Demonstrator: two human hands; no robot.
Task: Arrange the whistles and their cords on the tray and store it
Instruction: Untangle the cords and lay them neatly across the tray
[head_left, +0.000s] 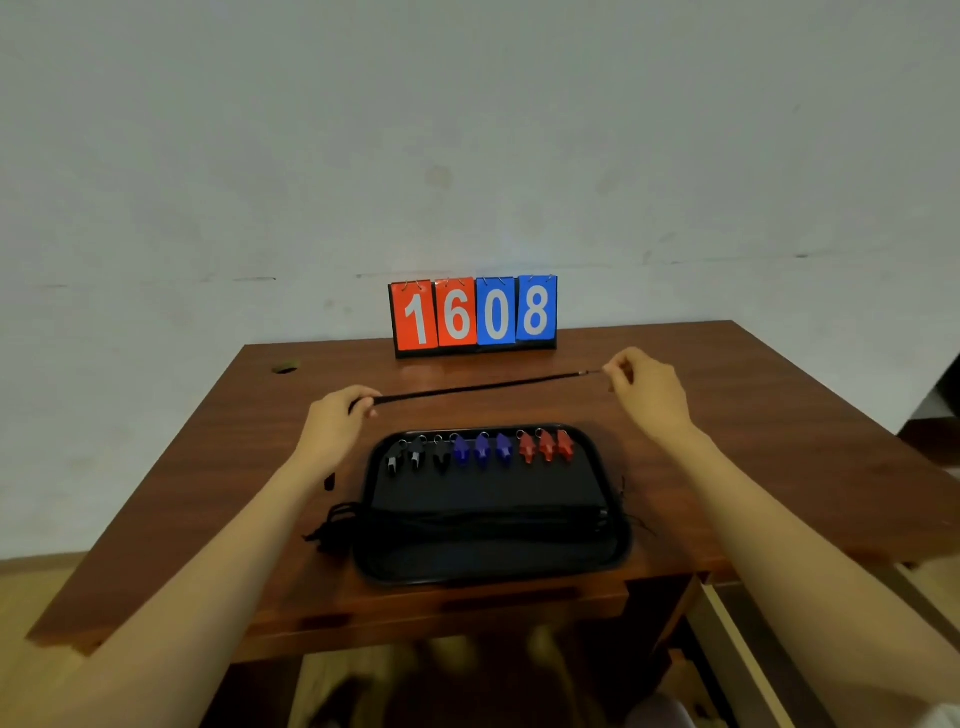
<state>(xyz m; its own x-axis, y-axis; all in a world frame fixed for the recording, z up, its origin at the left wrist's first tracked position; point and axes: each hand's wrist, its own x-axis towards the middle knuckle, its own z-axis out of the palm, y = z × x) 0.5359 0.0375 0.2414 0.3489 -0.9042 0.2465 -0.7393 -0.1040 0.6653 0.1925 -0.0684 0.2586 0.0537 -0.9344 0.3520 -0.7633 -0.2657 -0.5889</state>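
From the head camera, you are stretching a black cord (480, 387) taut above the black tray (615, 540), beyond its far edge: your left hand (340, 415) is pinching one end, your right hand (641, 387) the other. Nine whistles (482, 451) are lying in a row along the tray's far side, with more cords (467, 519) bundled across its middle.

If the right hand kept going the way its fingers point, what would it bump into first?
Probably nothing: the right hand, pinching the cord, points left above the table, toward the left hand. Depth is unclear.
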